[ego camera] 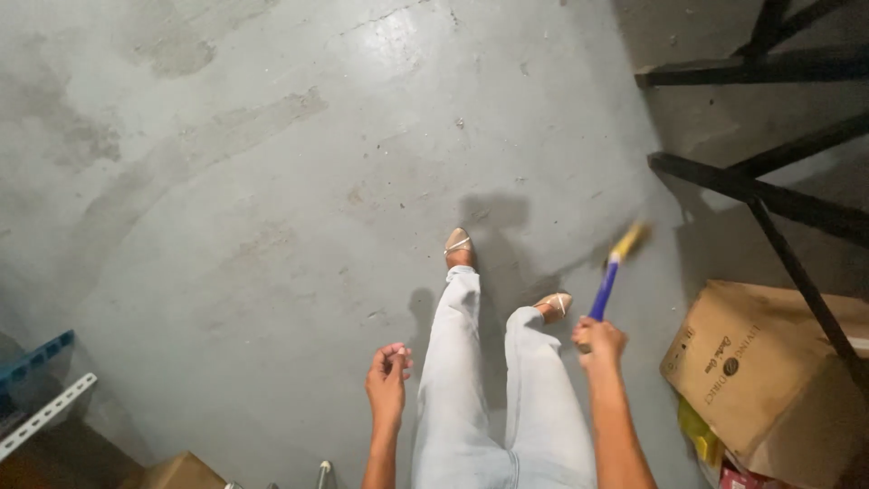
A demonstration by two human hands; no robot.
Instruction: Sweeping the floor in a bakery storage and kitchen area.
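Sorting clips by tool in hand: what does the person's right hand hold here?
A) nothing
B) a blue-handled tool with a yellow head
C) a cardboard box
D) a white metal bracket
B: the right hand is closed around the blue handle of a tool whose blurred yellow head points up and away.

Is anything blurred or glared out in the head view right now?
Head view: the yellow head of the blue-handled tool in the right hand is motion-blurred; the left hand is fairly sharp; a bright glare patch sits on the concrete floor at top; the person's shadow falls ahead of the feet.
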